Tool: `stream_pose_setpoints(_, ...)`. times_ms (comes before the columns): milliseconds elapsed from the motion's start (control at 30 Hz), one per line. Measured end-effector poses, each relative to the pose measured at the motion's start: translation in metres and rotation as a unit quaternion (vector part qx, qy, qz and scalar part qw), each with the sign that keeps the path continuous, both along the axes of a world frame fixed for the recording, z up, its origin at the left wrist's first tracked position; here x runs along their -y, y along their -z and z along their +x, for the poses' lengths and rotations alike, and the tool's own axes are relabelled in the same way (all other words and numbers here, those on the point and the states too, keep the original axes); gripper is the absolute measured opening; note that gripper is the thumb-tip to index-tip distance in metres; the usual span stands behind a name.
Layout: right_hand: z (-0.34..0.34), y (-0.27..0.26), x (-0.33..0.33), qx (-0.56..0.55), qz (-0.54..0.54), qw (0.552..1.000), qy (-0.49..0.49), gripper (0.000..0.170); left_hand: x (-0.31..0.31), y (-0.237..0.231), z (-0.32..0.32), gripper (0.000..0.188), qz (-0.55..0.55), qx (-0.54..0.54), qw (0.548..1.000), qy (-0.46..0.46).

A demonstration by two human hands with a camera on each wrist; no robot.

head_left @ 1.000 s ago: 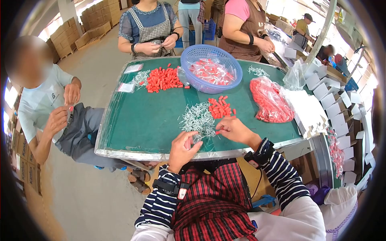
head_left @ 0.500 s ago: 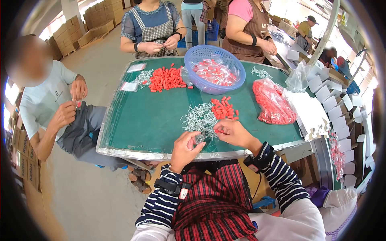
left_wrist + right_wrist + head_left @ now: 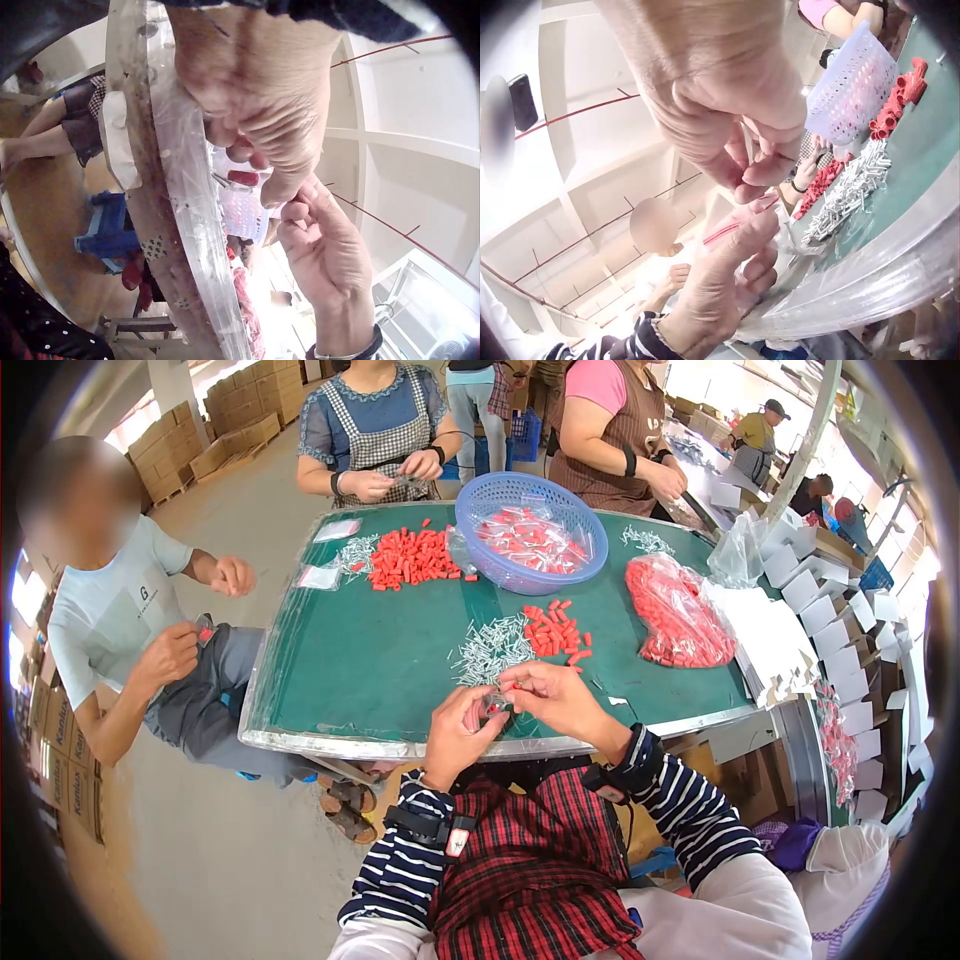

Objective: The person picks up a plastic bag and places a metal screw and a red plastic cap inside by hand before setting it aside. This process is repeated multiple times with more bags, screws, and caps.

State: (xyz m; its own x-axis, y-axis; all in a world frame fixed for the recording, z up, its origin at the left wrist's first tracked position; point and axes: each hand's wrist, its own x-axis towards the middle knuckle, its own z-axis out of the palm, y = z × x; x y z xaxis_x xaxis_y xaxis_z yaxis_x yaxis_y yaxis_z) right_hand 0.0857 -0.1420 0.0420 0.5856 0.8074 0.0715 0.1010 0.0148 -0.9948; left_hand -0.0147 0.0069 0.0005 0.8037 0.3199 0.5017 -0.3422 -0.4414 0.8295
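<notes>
At the far left, stacked cartons (image 3: 62, 775) read "Kanlux" and a pale shirt (image 3: 110, 605) bears a "G", while two flat packets (image 3: 318, 577) lie by the bench's (image 3: 330, 660) left edge, near one of three piles of metal pins (image 3: 490, 650) and one of two loose heaps of red plugs (image 3: 555, 630). At the near edge, the left hand (image 3: 460, 735) grasps one small clear bag (image 3: 492, 704), and the right hand (image 3: 565, 705) pinches one red piece (image 3: 517, 685) at it; beyond, one lilac basket (image 3: 530, 575) stands at the far edge, and one large bag of red plugs (image 3: 675, 615) lies toward the right edge.
</notes>
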Motion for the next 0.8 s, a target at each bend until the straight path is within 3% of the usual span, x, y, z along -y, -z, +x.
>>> stream_pose_setpoints(167, -0.001, -0.005, -0.001, -0.013, 0.062, 0.998, 0.031, 0.026, 0.001, -0.003, 0.000, 0.035, 0.004, -0.012, 1.000, -0.001)
stream_pose_setpoints(300, -0.010, -0.007, -0.004, 0.006, 0.030, 1.000, 0.007, 0.028, 0.002, 0.000, 0.001, 0.034, -0.010, -0.005, 1.000, -0.006)
stream_pose_setpoints(367, -0.013, -0.004, -0.006, 0.117, 0.025, 0.992, 0.027, 0.031, 0.001, 0.001, 0.001, 0.034, -0.013, 0.003, 1.000, -0.012)
stream_pose_setpoints(400, -0.012, -0.002, -0.005, 0.117, 0.025, 0.993, 0.024, 0.031, 0.000, -0.001, 0.000, 0.034, -0.006, -0.008, 1.000, -0.016)
stream_pose_setpoints(467, -0.007, 0.003, 0.001, 0.013, 0.034, 0.997, 0.067, 0.034, 0.000, -0.002, -0.002, 0.034, 0.000, -0.018, 1.000, -0.021)
stream_pose_setpoints(633, -0.007, 0.026, 0.009, -0.017, 0.020, 0.997, 0.066, 0.036, 0.000, -0.002, -0.001, 0.032, -0.009, -0.028, 0.999, -0.027)
stream_pose_setpoints(733, -0.015, 0.022, 0.006, 0.043, -0.016, 0.997, 0.065, 0.039, 0.001, -0.003, -0.002, 0.031, -0.019, -0.037, 0.999, -0.028)
stream_pose_setpoints(800, -0.022, 0.013, 0.003, 0.142, -0.069, 0.986, 0.059, 0.043, 0.001, 0.004, 0.000, 0.030, -0.045, -0.030, 0.998, -0.023)
